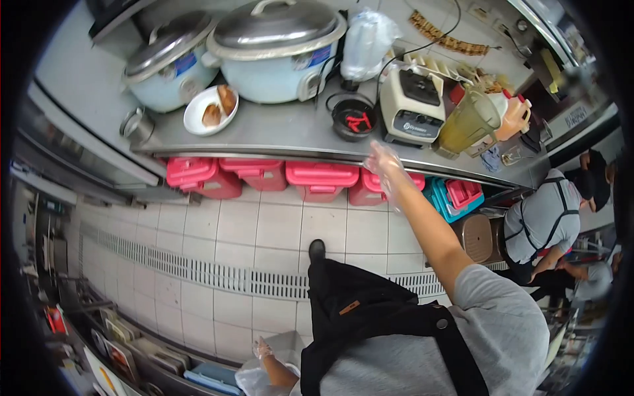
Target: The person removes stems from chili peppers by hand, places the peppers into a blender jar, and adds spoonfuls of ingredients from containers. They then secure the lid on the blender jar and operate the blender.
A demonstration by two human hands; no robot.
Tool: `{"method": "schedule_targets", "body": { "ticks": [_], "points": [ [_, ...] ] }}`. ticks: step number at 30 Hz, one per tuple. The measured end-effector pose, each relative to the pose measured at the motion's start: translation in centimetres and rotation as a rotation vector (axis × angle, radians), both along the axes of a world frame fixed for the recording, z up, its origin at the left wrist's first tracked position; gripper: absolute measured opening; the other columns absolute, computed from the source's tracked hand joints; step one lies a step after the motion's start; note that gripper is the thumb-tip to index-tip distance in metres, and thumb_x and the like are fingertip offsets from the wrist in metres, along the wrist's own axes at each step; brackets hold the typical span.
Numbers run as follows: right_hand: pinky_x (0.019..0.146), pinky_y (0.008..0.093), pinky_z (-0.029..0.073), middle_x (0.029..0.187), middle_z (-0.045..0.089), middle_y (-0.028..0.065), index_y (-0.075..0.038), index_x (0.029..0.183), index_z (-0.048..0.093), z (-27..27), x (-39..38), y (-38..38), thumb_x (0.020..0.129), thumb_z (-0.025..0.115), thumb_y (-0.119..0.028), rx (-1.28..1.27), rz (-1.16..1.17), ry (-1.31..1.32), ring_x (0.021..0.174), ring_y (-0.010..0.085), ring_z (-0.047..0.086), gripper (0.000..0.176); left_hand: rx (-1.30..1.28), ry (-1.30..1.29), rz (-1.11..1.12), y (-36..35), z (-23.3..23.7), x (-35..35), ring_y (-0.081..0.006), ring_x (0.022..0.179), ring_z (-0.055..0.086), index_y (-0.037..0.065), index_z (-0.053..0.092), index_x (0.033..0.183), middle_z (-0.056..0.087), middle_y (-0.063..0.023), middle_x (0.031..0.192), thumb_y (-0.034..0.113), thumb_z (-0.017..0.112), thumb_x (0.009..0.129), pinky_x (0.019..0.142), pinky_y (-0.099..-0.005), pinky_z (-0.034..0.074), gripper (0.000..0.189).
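Observation:
My right hand, in a clear plastic glove, reaches over the counter's front edge with its fingers stretched out and nothing visible in them. Just beyond its fingertips sits a black bowl with bright red pieces in it; what they are I cannot make out. Down at the lower left is my left hand, also gloved, its small visible fingers apart. Beside it are a grey bin-like container and clear plastic. Close to my right hand stands a cream blender base.
Two rice cookers, a white bowl with brown food and a blender jug stand on the steel counter. Pink-lidded bins sit below it. Another person is at the right. A drain grate crosses the floor.

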State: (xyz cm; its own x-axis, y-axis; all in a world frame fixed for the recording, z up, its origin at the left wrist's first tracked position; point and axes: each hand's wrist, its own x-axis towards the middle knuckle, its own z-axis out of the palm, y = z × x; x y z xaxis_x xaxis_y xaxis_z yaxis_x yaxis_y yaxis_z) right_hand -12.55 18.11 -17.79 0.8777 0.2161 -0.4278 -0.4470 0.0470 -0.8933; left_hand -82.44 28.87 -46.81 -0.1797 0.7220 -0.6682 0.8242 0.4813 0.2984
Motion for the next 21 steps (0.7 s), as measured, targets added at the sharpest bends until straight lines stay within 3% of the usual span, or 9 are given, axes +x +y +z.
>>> {"method": "schedule_targets", "body": {
  "ticks": [3, 6, 8, 10, 12, 14, 16, 18, 21],
  "points": [
    [0.089, 0.0398, 0.046, 0.117, 0.046, 0.0220, 0.000, 0.123, 0.043, 2.3, 3.7, 2.5, 0.080, 0.065, -0.045, 0.048, -0.047, 0.038, 0.093, 0.0304, 0.055, 0.066, 0.180, -0.020, -0.212, 3.6, 1.8, 6.9, -0.0375, 0.098, 0.058, -0.003, 0.057, 0.111, 0.061, -0.0247, 0.101, 0.049, 0.050, 0.085, 0.081, -0.0444, 0.045, 0.058],
    [0.076, 0.0359, 0.055, 0.107, 0.053, 0.0196, 0.005, 0.117, 0.047, 3.0, 5.7, 2.8, 0.085, 0.061, -0.029, 0.019, 0.032, 0.216, 0.086, 0.0280, 0.061, 0.049, 0.183, -0.097, -0.331, 8.1, 4.1, 15.2, -0.0373, 0.101, 0.057, -0.006, 0.054, 0.113, 0.060, -0.0262, 0.105, 0.041, 0.051, 0.085, 0.084, -0.0434, 0.045, 0.055],
    [0.072, 0.0328, 0.058, 0.103, 0.055, 0.0181, 0.008, 0.111, 0.049, 0.6, 6.0, 2.6, 0.086, 0.058, -0.023, 0.273, 0.023, 0.155, 0.089, 0.0292, 0.062, 0.041, 0.201, -0.117, -0.451, 11.0, 5.9, 20.6, -0.0370, 0.102, 0.057, -0.007, 0.052, 0.115, 0.059, -0.0267, 0.107, 0.037, 0.052, 0.085, 0.086, -0.0423, 0.044, 0.054],
    [0.076, 0.0394, 0.054, 0.105, 0.055, 0.0149, 0.005, 0.111, 0.049, -3.5, 7.3, 2.6, 0.086, 0.057, -0.022, 0.336, -0.046, 0.256, 0.089, 0.0269, 0.062, 0.038, 0.185, -0.407, -0.493, 14.9, 4.5, 26.4, -0.0369, 0.106, 0.055, -0.007, 0.046, 0.123, 0.056, -0.0257, 0.114, 0.034, 0.052, 0.084, 0.092, -0.0406, 0.042, 0.057],
    [0.082, 0.0458, 0.048, 0.112, 0.052, 0.0125, 0.000, 0.113, 0.049, 7.1, 4.0, 2.7, 0.085, 0.055, -0.018, 0.074, 0.006, 0.410, 0.089, 0.0248, 0.063, 0.034, 0.182, -0.430, -0.588, 16.0, 12.0, 35.0, -0.0350, 0.113, 0.051, -0.005, 0.041, 0.129, 0.051, -0.0246, 0.122, 0.034, 0.053, 0.085, 0.095, -0.0406, 0.040, 0.061],
    [0.086, 0.0510, 0.040, 0.111, 0.051, 0.0105, -0.003, 0.113, 0.048, 9.1, 4.0, 2.2, 0.083, 0.054, -0.014, 0.121, -0.159, 0.558, 0.088, 0.0230, 0.062, 0.033, 0.366, -0.620, -0.704, 16.2, 14.8, 41.6, -0.0321, 0.117, 0.047, -0.004, 0.039, 0.131, 0.045, -0.0232, 0.129, 0.031, 0.055, 0.087, 0.098, -0.0403, 0.038, 0.058],
    [0.086, 0.0537, 0.044, 0.108, 0.053, 0.0105, -0.004, 0.104, 0.053, 7.9, 4.9, -0.8, 0.081, 0.053, -0.011, 0.251, -0.065, 0.424, 0.085, 0.0251, 0.062, 0.024, 0.352, -0.748, -0.811, 15.6, 21.1, 48.7, -0.0296, 0.120, 0.044, -0.002, 0.040, 0.131, 0.043, -0.0218, 0.131, 0.026, 0.056, 0.089, 0.100, -0.0387, 0.036, 0.053],
    [0.081, 0.0434, 0.055, 0.110, 0.052, 0.0163, 0.002, 0.094, 0.054, 9.2, 6.1, -4.0, 0.078, 0.053, -0.002, 0.473, 0.103, 0.282, 0.088, 0.0285, 0.061, 0.017, 0.455, -0.806, -0.985, 14.2, 27.1, 54.9, -0.0295, 0.119, 0.046, 0.001, 0.041, 0.131, 0.046, -0.0206, 0.129, 0.022, 0.056, 0.089, 0.100, -0.0376, 0.036, 0.049],
    [0.080, 0.0482, 0.055, 0.098, 0.060, 0.0179, 0.007, 0.096, 0.054, 16.2, 8.1, -8.9, 0.075, 0.054, 0.001, 0.463, 0.133, 0.193, 0.090, 0.0298, 0.062, 0.021, 0.343, -1.020, -0.923, 12.5, 27.3, 62.5, -0.0283, 0.117, 0.048, 0.004, 0.044, 0.129, 0.048, -0.0178, 0.127, 0.019, 0.055, 0.090, 0.098, -0.0373, 0.037, 0.044]
  ]
}}
